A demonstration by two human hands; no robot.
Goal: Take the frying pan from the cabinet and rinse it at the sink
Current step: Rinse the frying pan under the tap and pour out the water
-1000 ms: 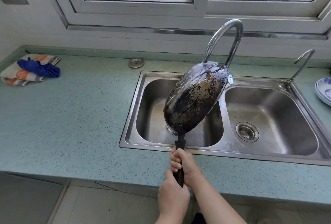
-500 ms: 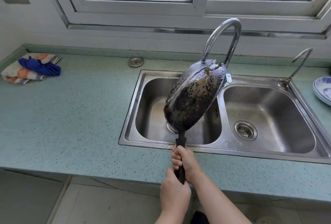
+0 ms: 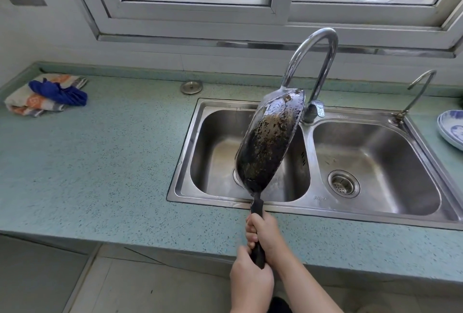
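In the head view, at frame centre, we held the frying pan (image 3: pixel 269 142) tilted over the left sink (image 3: pixel 215 152) basin, its far rim under the faucet (image 3: pixel 310 62), probably so rinse water drained downward. Right hand (image 3: pixel 264 235) and left hand (image 3: pixel 250 280) both clasped its handle.

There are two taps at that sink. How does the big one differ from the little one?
The big faucet rises behind the divider between the basins; the small tap stands at the sink's far right corner. The big faucet is thick and tall, the small tap thin and short. The big faucet's spout sits just above the frying pan; nothing is under the small tap. Both are shiny metal goosenecks.
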